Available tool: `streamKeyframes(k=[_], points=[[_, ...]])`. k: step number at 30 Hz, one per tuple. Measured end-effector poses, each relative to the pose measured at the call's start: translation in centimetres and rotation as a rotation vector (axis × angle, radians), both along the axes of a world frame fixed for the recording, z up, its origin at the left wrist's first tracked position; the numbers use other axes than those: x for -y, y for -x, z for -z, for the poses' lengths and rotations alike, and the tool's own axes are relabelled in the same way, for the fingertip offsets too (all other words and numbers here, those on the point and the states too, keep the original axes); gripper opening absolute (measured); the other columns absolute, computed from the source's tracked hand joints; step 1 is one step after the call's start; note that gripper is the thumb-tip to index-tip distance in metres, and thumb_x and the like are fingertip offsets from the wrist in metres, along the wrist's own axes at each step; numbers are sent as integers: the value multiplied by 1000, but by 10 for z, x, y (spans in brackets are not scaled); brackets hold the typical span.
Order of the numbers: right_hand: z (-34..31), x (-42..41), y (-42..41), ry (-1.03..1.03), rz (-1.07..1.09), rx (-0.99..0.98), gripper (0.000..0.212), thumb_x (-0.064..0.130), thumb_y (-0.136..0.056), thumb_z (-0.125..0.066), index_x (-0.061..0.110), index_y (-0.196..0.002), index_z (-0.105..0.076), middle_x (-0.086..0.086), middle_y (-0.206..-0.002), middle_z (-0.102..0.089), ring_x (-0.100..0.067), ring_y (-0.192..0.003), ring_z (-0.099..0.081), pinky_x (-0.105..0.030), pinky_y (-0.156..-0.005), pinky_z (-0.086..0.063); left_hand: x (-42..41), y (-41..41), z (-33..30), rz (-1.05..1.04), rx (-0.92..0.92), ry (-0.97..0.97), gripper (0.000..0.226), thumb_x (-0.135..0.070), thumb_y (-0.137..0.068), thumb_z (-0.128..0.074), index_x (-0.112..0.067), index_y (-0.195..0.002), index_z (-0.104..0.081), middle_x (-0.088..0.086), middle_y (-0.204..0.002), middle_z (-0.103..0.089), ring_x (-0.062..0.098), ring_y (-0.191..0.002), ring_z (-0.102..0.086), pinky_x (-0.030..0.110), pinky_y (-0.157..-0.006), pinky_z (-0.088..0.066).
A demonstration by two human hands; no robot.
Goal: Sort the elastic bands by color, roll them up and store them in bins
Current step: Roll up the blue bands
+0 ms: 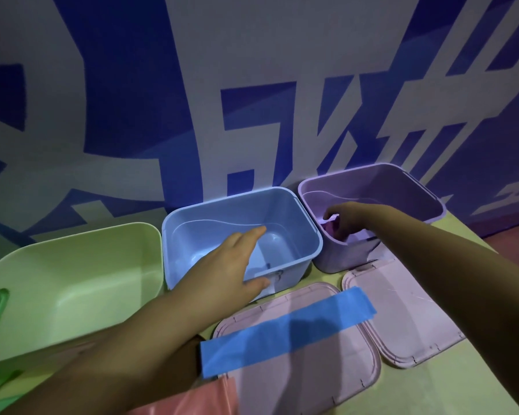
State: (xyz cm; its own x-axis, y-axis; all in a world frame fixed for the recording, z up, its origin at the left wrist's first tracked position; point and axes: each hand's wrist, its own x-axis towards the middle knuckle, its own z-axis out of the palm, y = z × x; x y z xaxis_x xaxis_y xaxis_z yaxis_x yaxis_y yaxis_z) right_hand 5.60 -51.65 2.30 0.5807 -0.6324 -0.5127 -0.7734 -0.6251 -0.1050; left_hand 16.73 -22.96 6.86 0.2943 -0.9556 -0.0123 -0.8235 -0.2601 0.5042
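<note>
A blue elastic band (285, 327) is lying flat across a pink lid (300, 363) near the tabletop's (450, 396) front edge, its long axis running from near left to far right. A purple band (331, 227) is sitting inside the purple bin (402, 187); the right hand (346, 218) is pinching it. The left hand (237, 262), fingers straight, is resting on the blue bin's (300, 235) front rim. A green bin (72, 265) is standing left; a second lid (402, 313) is lying right.
</note>
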Motion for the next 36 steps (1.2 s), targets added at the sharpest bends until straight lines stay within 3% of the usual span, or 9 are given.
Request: streamKeyframes(k=[3,8,12,16,20,24,26,32,36], points=[[-11,-4,-2,-24,42,26,74,6,-78,-71,15,-142,-35,-14,-137,-48,-30,-115,-53,-36,-98,-45,-6,0,-4,-11,-1,12,77,-40,-87,-60,-36,-146,-11,-10,-138,-37,8,-114,-50,25,-93,-43],[-45,-22,13,181,42,166,70,18,-80,-73,13,-140,-38,-14,-138,-49,-31,-118,-51,-35,-95,-43,-23,9,-17,-37,-21,59,75,-37,-88,-61,-36,-146,-13,-9,-140,-36,6,-113,-50,23,-93,-42],[-87,-67,51,414,134,730,26,18,-93,-55,7,-117,-58,-8,-105,-63,-22,-89,-56,-30,-76,-45,-43,24,-29,-48,-16,135,72,-34,-87,-61,-35,-145,-18,-9,-138,-37,5,-111,-51,22,-92,-42],[-91,-140,113,420,157,1066,13,20,-94,-54,9,-96,-61,-2,-84,-61,-19,-73,-57,-26,-64,-49,-71,43,-30,-62,18,162,72,-33,-86,-63,-33,-145,-21,-7,-133,-41,9,-109,-54,26,-89,-44],[-26,-158,145,372,191,776,14,22,-89,-60,12,-80,-59,-6,-77,-64,-25,-67,-55,-27,-55,-40,-95,64,-22,-63,10,78,69,-34,-85,-63,-28,-143,-26,-3,-134,-43,13,-112,-53,28,-94,-42],[19,-147,144,74,470,472,51,30,-85,-65,6,-127,-48,-16,-125,-57,-30,-112,-55,-33,-90,-41,-110,80,-15,-66,28,-24,69,-35,-87,-61,-27,-145,-24,-1,-134,-43,13,-114,-50,23,-94,-39],[31,-146,137,-28,573,418,66,33,-84,-67,3,-135,-38,-18,-134,-50,-33,-121,-49,-34,-96,-39,-115,87,-12,-83,22,-45,69,-37,-86,-61,-28,-144,-25,-2,-134,-43,14,-112,-51,26,-94,-40],[40,-144,115,-101,703,412,62,31,-80,-72,-4,-125,-47,-20,-125,-56,-33,-114,-55,-34,-94,-44,-131,102,3,-142,-17,-45,67,-35,-87,-61,-31,-143,-26,-5,-138,-42,11,-117,-49,21,-91,-39],[50,-135,117,-339,913,567,49,5,-70,-79,-12,-109,-55,-26,-97,-63,-36,-85,-64,-44,-79,-56,-142,111,11,-147,-14,-56,67,-36,-88,-59,-31,-145,-23,-6,-141,-39,10,-123,-45,21,-98,-35]])
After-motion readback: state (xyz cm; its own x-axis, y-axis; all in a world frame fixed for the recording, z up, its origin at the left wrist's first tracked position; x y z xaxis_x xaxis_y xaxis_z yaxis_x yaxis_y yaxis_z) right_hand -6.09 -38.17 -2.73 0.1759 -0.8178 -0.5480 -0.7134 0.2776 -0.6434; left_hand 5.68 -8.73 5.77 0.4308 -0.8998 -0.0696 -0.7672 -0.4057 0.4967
